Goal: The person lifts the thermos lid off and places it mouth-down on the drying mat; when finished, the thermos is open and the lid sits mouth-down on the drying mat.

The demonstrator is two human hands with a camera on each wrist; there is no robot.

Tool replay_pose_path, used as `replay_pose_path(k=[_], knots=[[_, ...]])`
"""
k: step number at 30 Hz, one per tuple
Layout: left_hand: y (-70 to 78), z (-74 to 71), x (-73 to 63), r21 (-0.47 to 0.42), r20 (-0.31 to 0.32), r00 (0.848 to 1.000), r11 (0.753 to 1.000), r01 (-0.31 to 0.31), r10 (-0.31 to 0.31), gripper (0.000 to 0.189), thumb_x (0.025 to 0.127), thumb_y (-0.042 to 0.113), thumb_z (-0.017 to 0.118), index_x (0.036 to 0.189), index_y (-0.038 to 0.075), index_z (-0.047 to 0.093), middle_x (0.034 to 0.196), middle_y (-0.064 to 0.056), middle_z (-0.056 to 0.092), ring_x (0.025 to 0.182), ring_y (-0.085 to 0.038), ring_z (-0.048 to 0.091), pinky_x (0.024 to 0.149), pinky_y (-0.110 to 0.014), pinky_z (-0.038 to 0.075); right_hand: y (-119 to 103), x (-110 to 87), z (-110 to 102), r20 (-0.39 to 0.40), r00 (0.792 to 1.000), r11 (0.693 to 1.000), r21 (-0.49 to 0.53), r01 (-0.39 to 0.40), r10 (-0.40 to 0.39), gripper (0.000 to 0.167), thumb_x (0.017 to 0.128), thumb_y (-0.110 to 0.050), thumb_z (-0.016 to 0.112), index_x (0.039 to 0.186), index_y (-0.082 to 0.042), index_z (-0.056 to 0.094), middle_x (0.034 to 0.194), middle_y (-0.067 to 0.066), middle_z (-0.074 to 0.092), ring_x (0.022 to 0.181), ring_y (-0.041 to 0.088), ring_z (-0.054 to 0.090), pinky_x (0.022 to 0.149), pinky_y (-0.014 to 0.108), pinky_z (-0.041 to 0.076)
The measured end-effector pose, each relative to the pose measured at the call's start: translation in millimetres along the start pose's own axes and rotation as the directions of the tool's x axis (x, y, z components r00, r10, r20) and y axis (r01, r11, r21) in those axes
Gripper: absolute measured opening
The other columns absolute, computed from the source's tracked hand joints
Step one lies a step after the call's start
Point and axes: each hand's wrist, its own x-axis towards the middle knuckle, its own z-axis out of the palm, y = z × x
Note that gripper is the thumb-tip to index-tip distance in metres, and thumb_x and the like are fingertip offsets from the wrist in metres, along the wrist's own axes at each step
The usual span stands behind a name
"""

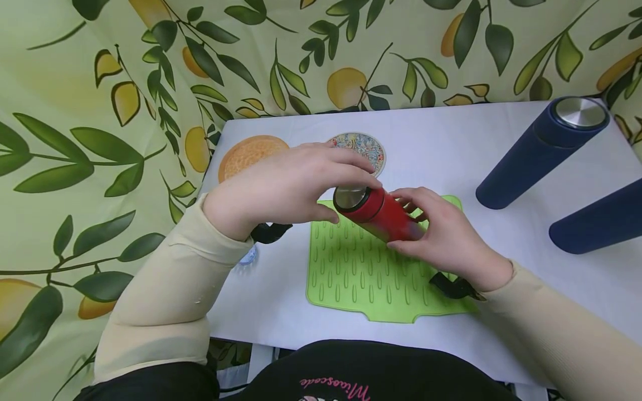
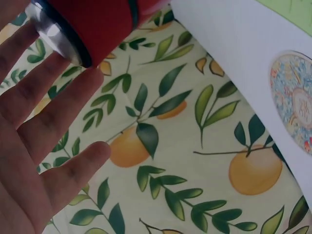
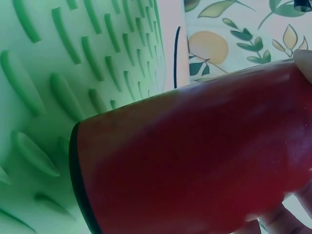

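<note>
Over mat [image 1: 351, 278], red flask [image 1: 385, 220], gripping fingers [image 1: 417, 196]

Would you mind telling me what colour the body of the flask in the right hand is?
The flask has a red body, seen best in the head view.

Seemingly a homelike corner: white table [image 1: 273, 301], fruit-print fabric backdrop [image 1: 311, 55], green mat [image 1: 361, 273], dark blue flasks [image 1: 539, 156].

orange disc [image 1: 249, 155] near patterned disc [image 1: 368, 148]
</note>
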Motion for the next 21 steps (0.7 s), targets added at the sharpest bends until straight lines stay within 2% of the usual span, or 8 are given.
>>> replay_pose_path(k=[4, 8, 12, 15, 19, 21], knots=[[-0.9, 1.7, 2.6, 0.018, -0.033, 0.999, 1.000, -0.022, 0.023, 0.060, 0.088, 0.016, 0.096, 0.143, 0.017, 0.074, 0.146, -0.002, 0.070, 0.136, -0.020, 0.065, 0.115, -0.042, 0.054, -1.0, -0.6, -0.9, 0.005, 1.000, 1.000, 0.002, -0.008, 0.008, 0.084, 0.078, -0.014, 0.101, 0.151, -0.008, 0.059, 0.135, 0.014, 0.069, 0.117, 0.032, 0.067, 0.094, 0.056, 0.059], [0.1, 2.7, 4.0, 0.008, -0.047, 0.999, 1.000, 0.002, -0.002, 0.057, 0.088, 0.021, 0.096, 0.141, 0.019, 0.074, 0.142, 0.001, 0.071, 0.127, -0.016, 0.067, 0.109, -0.038, 0.057, -1.6, -2.2, -1.0, -0.009, 1.000, 1.000, -0.003, -0.002, 0.001, 0.085, 0.077, -0.013, 0.102, 0.151, -0.009, 0.060, 0.135, 0.014, 0.070, 0.118, 0.032, 0.069, 0.095, 0.058, 0.061], [2.4, 5.1, 4.2, 0.010, -0.044, 0.996, 0.997, 0.076, -0.075, 0.056, 0.088, 0.031, 0.095, 0.138, 0.020, 0.072, 0.133, 0.004, 0.072, 0.113, -0.012, 0.068, 0.098, -0.036, 0.059, -1.3, -4.0, 0.8, -0.038, 0.999, 0.999, -0.022, 0.027, -0.027, 0.082, 0.076, -0.009, 0.101, 0.148, -0.009, 0.063, 0.133, 0.013, 0.071, 0.116, 0.031, 0.071, 0.093, 0.057, 0.063], [3.0, 8.5, 5.2, 0.027, -0.052, 0.990, 0.990, 0.136, -0.134, 0.052, 0.090, 0.042, 0.092, 0.133, 0.020, 0.072, 0.119, 0.007, 0.073, 0.100, -0.010, 0.066, 0.089, -0.034, 0.058, -0.3, -4.3, 3.3, -0.053, 0.997, 0.998, -0.045, 0.047, -0.049, 0.081, 0.075, -0.006, 0.101, 0.147, -0.009, 0.064, 0.131, 0.012, 0.071, 0.113, 0.030, 0.071, 0.091, 0.055, 0.064], [2.0, 13.6, 7.3, 0.052, -0.061, 0.972, 0.972, 0.229, -0.226, 0.051, 0.094, 0.058, 0.083, 0.124, 0.020, 0.070, 0.101, 0.008, 0.072, 0.086, -0.011, 0.065, 0.077, -0.034, 0.056, 0.5, -4.5, 5.9, -0.060, 0.996, 0.996, -0.066, 0.056, -0.060, 0.081, 0.074, -0.006, 0.101, 0.146, -0.009, 0.064, 0.130, 0.011, 0.071, 0.110, 0.028, 0.071, 0.089, 0.053, 0.065], [1.3, 15.7, 7.4, 0.052, -0.060, 0.961, 0.961, 0.273, -0.270, 0.057, 0.096, 0.065, 0.078, 0.129, 0.020, 0.069, 0.105, 0.007, 0.074, 0.090, -0.012, 0.068, 0.078, -0.036, 0.057, 0.1, -4.9, 6.1, -0.063, 0.997, 0.997, -0.065, 0.047, -0.051, 0.081, 0.075, -0.006, 0.101, 0.147, -0.009, 0.064, 0.129, 0.011, 0.071, 0.109, 0.028, 0.071, 0.088, 0.053, 0.065]])
